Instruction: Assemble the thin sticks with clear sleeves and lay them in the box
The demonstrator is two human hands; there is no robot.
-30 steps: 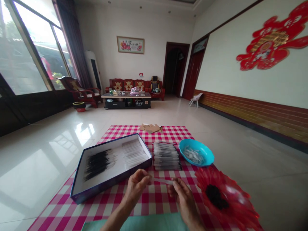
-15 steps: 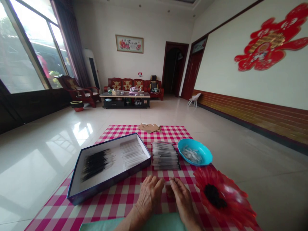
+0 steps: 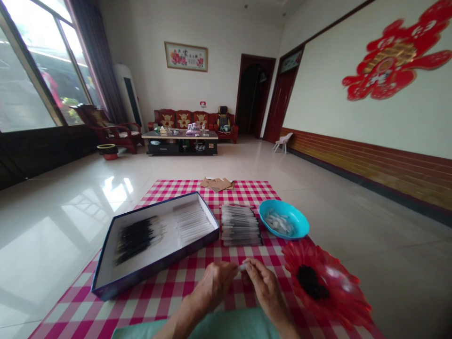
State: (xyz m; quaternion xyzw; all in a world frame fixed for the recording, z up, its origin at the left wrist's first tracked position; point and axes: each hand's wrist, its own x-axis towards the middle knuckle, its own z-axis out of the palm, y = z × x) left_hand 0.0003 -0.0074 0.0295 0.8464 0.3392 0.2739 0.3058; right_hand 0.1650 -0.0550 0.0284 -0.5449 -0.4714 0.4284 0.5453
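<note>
My left hand [image 3: 216,281] is closed, its fingers wrapped round a slim pen mostly hidden by the hand. Thumb and fingers of my right hand [image 3: 262,282] pinch a short whitish pen cap [image 3: 242,267] at the pen's end. Both hands are close together over the checked cloth. Just beyond them lies a row of pens [image 3: 240,226] with frosted barrels and dark ends. To the left, a shallow box [image 3: 165,252] holds black refills [image 3: 136,240] and clear barrels [image 3: 192,221]. A blue bowl [image 3: 300,223] at the right contains whitish caps [image 3: 278,222].
A red flower-shaped dish [image 3: 339,292] with small black parts [image 3: 312,282] stands right of my right hand. Pieces of cardboard [image 3: 219,184] lie at the table's far edge. Green fabric [image 3: 226,325] shows at the near edge. A coffee table [image 3: 180,143] and sofa stand farther off.
My left hand has turned, its back now less square to the camera. The fingertips stay close around the whitish piece. The whole view has shifted slightly.
</note>
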